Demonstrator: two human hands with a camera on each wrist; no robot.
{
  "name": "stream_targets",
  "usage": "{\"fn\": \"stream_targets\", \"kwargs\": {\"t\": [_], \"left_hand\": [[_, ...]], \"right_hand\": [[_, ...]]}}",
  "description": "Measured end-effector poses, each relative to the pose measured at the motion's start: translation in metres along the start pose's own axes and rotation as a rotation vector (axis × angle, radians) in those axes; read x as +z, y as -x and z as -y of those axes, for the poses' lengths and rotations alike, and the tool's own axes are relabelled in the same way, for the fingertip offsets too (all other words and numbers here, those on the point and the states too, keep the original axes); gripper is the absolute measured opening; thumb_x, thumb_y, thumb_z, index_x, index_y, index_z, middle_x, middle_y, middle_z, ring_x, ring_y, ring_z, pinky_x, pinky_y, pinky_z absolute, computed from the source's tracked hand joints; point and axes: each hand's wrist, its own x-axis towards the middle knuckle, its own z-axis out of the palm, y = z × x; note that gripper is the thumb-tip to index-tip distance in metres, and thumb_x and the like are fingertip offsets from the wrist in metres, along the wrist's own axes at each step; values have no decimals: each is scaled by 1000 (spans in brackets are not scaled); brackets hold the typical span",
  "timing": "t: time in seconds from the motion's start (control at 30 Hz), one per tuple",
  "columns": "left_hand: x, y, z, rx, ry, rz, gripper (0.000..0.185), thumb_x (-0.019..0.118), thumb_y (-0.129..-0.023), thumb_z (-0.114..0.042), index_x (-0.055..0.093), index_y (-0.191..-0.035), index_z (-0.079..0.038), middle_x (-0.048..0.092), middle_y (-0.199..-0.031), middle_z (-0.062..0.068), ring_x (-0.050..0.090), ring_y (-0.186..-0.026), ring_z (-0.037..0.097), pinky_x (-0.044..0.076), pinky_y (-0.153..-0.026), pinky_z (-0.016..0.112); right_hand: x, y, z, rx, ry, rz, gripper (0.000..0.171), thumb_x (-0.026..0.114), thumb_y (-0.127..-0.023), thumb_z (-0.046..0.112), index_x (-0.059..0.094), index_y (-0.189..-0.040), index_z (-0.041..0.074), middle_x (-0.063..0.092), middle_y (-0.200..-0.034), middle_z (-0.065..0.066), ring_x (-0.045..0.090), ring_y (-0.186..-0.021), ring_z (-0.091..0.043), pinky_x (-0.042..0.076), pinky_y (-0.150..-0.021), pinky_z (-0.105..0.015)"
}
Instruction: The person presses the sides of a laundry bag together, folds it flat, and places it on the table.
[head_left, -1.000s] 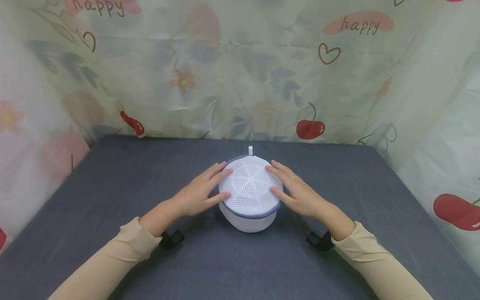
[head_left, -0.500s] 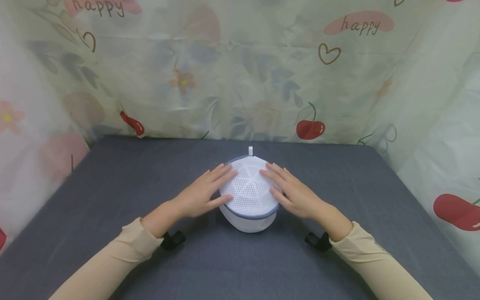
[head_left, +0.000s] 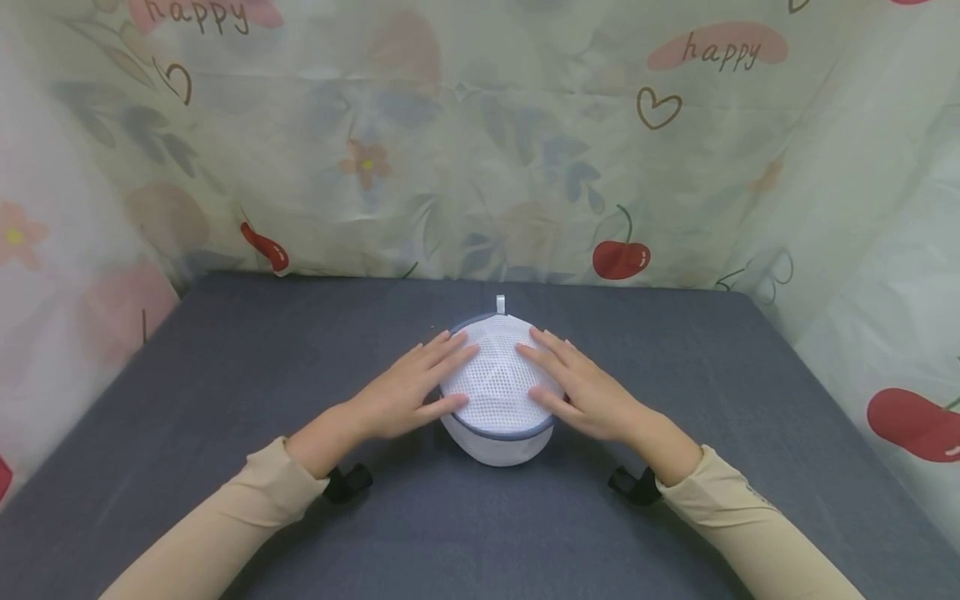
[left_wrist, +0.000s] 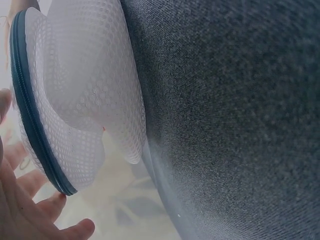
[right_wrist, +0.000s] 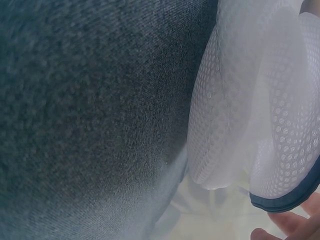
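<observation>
A round white mesh pouch (head_left: 497,385) with a dark blue zip rim and a small white loop at its far edge sits on the grey table (head_left: 225,367). My left hand (head_left: 408,390) lies flat on its left half, fingers straight. On the right half my right hand (head_left: 573,387) rests the same way. Both press down on the top. The left wrist view shows the mesh pouch (left_wrist: 80,100) bulging at its side, with left fingertips (left_wrist: 75,231) at the rim. In the right wrist view the mesh pouch (right_wrist: 250,115) folds under the rim beside the right fingertips (right_wrist: 292,222).
A patterned curtain (head_left: 480,142) with cherries, flowers and the word "happy" closes off the back and both sides of the table. Small black wrist mounts (head_left: 348,482) show under each beige sleeve.
Both hands have slid inward over the pouch top, fingertips closer together. The pouch looks pressed a little flatter and narrower.
</observation>
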Motion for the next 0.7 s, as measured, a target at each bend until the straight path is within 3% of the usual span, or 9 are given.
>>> {"fn": "stream_targets", "kwargs": {"t": [0.7], "left_hand": [[2, 2, -3, 21, -22, 0, 66, 52, -93, -42, 24, -149, -21, 19, -157, 7, 15, -145, 32, 19, -113, 57]], "right_hand": [[5, 0, 1, 2, 25, 10, 60, 56, -92, 34, 32, -146, 20, 23, -155, -9, 24, -142, -35, 27, -110, -56]]}}
